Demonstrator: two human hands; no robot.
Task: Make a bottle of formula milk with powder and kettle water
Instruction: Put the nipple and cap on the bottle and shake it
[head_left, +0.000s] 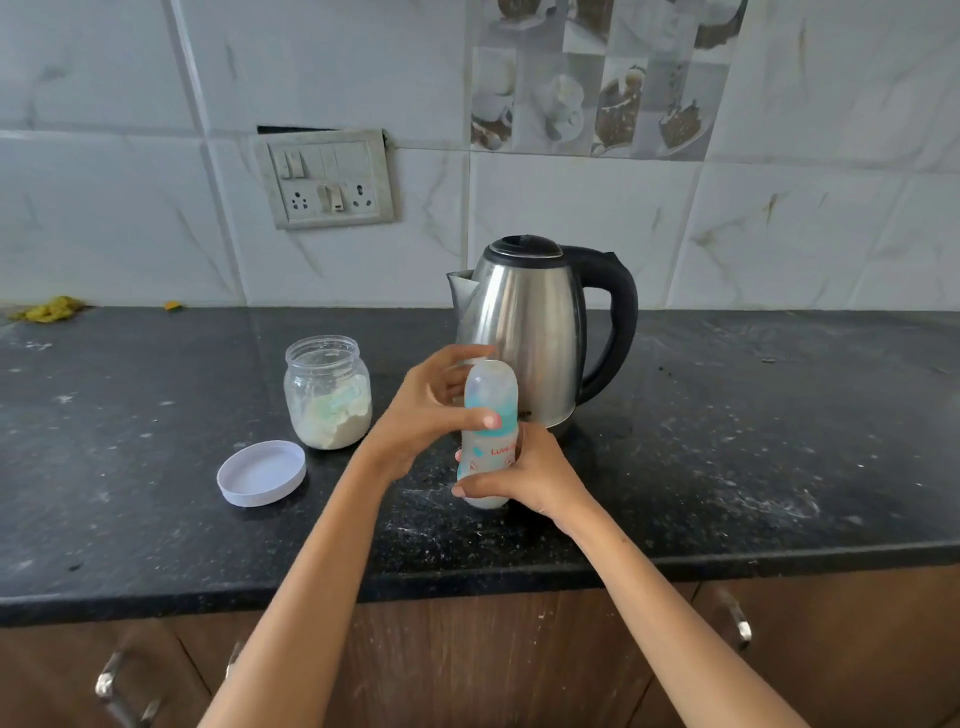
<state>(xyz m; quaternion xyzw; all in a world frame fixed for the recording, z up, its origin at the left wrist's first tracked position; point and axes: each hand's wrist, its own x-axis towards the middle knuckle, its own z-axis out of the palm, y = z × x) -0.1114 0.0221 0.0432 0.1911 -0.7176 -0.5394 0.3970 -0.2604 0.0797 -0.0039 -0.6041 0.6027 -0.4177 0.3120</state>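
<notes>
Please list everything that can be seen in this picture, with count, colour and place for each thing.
baby bottle: one, clear with a teal ring, red print and clear cap, upright on the counter in front of the kettle
kettle: one, steel with black lid and handle, behind the bottle
powder jar: one, clear, open, pale powder inside, left of the bottle
jar lid: one, white, upside down in front of the jar
counter: one, black speckled
switch panel: one, grey-white, on the tiled wall
yellow scrap: one, far left by the wall
drawer handles: three, metal, below the counter
left hand: grips the bottle's cap
right hand: holds the bottle's body
</notes>
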